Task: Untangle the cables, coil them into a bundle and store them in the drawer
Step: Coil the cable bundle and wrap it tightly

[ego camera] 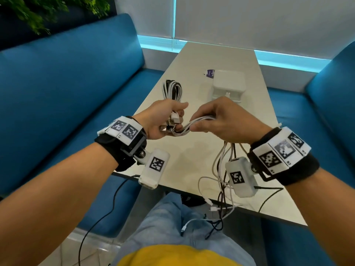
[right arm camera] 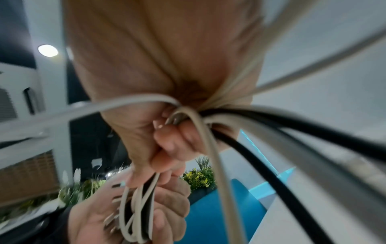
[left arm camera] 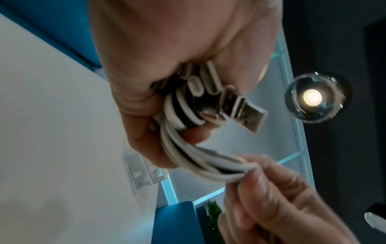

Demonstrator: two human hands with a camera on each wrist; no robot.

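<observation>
Several white and black cables [ego camera: 184, 127] run between my two hands above the table [ego camera: 194, 154]. My left hand [ego camera: 171, 120] grips the coiled part; its loops [ego camera: 172, 89] stick out beyond the fist. USB plugs [left arm camera: 248, 113] poke out between the left hand's [left arm camera: 196, 125] fingers. My right hand [ego camera: 209, 121] is closed round the twisted strands just beside it. Loose tails [ego camera: 222, 179] hang from it over the table's near edge. In the right wrist view the right hand [right arm camera: 167, 135] clutches white and black cords [right arm camera: 313, 125], with the left hand [right arm camera: 167, 208] below.
A small white drawer box [ego camera: 228, 85] stands mid-table beyond my hands, with a purple card [ego camera: 209, 73] behind it. Blue sofas [ego camera: 67, 89] flank the table on both sides. Thin black wrist-camera leads [ego camera: 115, 198] hang near my legs.
</observation>
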